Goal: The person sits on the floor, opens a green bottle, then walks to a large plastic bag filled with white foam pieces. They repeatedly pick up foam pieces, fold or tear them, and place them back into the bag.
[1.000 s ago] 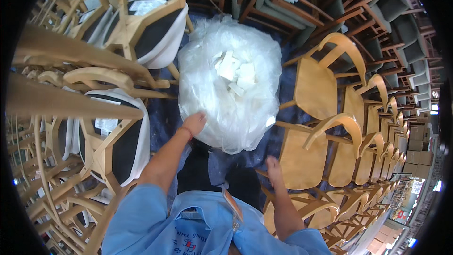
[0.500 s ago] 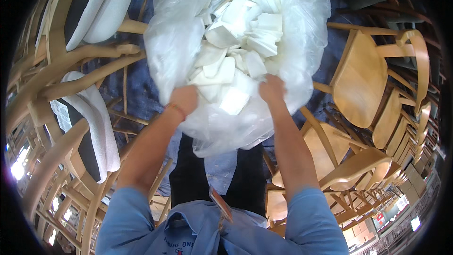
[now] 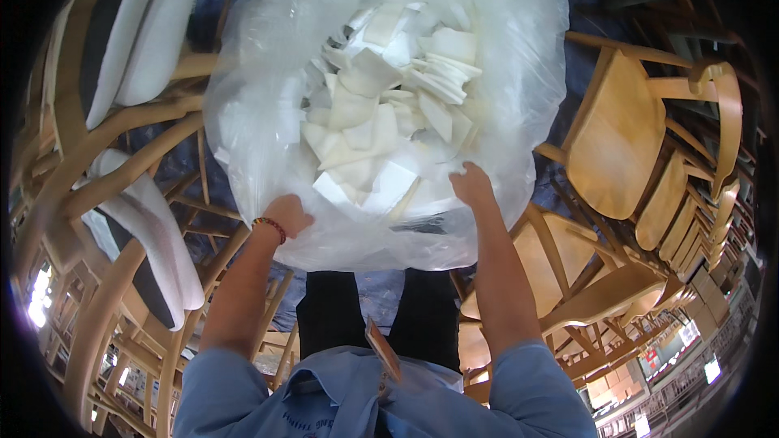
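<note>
Fingers (image 3: 305,219) of the left hand (image 3: 286,214) curl closed on the film of a large clear plastic bag (image 3: 531,65), while the right hand (image 3: 473,185) pinches the bag's near side, its fingers also closed on the plastic. Nearest the camera, the person wears a blue shirt (image 3: 324,381), black trousers (image 3: 329,316) and, on the left wrist, a beaded bracelet (image 3: 270,229). The bag stands wide-mouthed just ahead of the legs, over a bluish floor (image 3: 378,302), and holds a heap of white and cream pieces (image 3: 353,118), some flat, some folded; their material cannot be told. Tipped chairs with white padded seats (image 3: 166,235) crowd the left side. Pale wooden chairs (image 3: 614,146) line the right, running back toward stacked cardboard boxes (image 3: 707,300) in the distance.
</note>
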Demonstrator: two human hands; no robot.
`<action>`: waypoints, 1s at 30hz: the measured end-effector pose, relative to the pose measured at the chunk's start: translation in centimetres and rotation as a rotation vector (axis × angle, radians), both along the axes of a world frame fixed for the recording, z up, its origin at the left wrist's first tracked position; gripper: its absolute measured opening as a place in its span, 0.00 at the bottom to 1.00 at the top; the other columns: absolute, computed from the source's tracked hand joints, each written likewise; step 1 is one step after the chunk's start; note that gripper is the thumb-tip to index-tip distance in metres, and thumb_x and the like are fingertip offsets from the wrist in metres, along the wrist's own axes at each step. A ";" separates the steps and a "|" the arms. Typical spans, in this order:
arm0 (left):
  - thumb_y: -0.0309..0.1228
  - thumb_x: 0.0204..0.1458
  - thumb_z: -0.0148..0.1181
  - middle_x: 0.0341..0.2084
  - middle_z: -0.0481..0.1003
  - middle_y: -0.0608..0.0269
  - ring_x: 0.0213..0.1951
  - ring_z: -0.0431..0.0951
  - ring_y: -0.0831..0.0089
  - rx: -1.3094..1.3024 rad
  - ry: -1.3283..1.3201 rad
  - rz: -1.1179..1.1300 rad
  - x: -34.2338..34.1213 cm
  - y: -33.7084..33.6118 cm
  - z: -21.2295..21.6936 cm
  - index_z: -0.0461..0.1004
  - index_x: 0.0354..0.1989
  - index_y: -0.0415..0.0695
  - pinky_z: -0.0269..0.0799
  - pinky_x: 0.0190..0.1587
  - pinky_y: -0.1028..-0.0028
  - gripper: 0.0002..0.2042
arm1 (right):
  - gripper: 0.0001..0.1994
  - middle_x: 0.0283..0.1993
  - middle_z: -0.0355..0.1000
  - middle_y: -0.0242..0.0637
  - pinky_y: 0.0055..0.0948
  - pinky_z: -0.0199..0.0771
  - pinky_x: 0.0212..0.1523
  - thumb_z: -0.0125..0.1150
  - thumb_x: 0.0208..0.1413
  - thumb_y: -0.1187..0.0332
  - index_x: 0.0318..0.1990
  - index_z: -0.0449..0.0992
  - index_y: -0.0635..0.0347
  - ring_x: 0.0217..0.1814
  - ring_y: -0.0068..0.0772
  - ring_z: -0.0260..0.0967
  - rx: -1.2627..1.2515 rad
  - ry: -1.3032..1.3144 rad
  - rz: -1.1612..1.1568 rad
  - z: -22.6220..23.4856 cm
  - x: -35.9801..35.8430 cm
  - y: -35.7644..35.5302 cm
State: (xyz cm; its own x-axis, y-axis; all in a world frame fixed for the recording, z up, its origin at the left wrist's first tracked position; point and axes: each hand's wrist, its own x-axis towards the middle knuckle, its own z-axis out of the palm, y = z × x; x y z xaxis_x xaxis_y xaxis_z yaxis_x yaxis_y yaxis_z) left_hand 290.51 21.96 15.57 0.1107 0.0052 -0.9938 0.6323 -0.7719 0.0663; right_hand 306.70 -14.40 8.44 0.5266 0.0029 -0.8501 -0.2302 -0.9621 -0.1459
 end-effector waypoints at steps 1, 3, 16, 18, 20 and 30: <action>0.40 0.46 0.62 0.31 0.79 0.40 0.37 0.80 0.47 -0.001 -0.112 0.054 1.3 -0.2 -0.2 0.77 0.33 0.32 0.75 0.43 0.57 0.19 | 0.36 0.46 0.76 0.57 0.37 0.77 0.45 0.61 0.51 0.58 0.64 0.61 0.73 0.46 0.45 0.78 0.068 0.024 -0.213 -1.0 0.9 0.5; 0.40 0.47 0.63 0.28 0.79 0.41 0.34 0.79 0.47 0.025 -0.309 0.192 2.7 -0.7 -0.5 0.77 0.33 0.32 0.74 0.41 0.55 0.19 | 0.34 0.45 0.75 0.57 0.37 0.77 0.39 0.62 0.51 0.60 0.62 0.63 0.74 0.41 0.43 0.78 0.042 -0.022 -0.498 -1.6 2.8 2.6; 0.38 0.49 0.67 0.63 0.63 0.46 0.67 0.59 0.50 0.315 -0.745 -0.033 8.8 -5.6 -7.3 0.64 0.64 0.52 0.55 0.67 0.56 0.32 | 0.27 0.56 0.74 0.49 0.35 0.68 0.59 0.68 0.51 0.58 0.55 0.74 0.63 0.57 0.42 0.72 0.458 0.126 -0.134 -6.7 6.6 1.6; 0.34 0.51 0.65 0.62 0.65 0.43 0.64 0.63 0.48 0.233 -0.778 0.238 5.9 -1.9 -7.1 0.62 0.65 0.52 0.61 0.64 0.60 0.31 | 0.26 0.56 0.74 0.50 0.36 0.68 0.58 0.66 0.52 0.58 0.55 0.75 0.64 0.56 0.43 0.73 0.459 0.086 -0.157 -6.9 6.2 2.2; 0.32 0.55 0.60 0.55 0.70 0.40 0.58 0.68 0.47 0.242 -0.572 0.495 5.2 -0.8 -5.4 0.62 0.64 0.49 0.65 0.60 0.62 0.27 | 0.25 0.55 0.74 0.52 0.37 0.69 0.58 0.65 0.53 0.56 0.53 0.76 0.65 0.56 0.46 0.73 0.411 0.066 -0.189 -6.6 4.9 1.6; 0.30 0.56 0.59 0.47 0.77 0.60 0.49 0.76 0.66 0.230 -0.747 1.338 -2.7 6.8 -3.1 0.74 0.53 0.35 0.70 0.54 0.70 0.18 | 0.24 0.50 0.75 0.58 0.42 0.70 0.56 0.55 0.58 0.53 0.51 0.76 0.65 0.54 0.56 0.72 0.378 0.182 0.095 -1.1 0.0 8.9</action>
State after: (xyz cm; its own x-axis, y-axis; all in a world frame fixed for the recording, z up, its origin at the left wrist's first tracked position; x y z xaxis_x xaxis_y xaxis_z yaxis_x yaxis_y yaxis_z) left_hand 287.78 28.80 12.51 0.3545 0.6413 -0.6805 0.7237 0.2726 0.6340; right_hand 306.69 -5.52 7.31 0.3503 0.3736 -0.8589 -0.1974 -0.8670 -0.4576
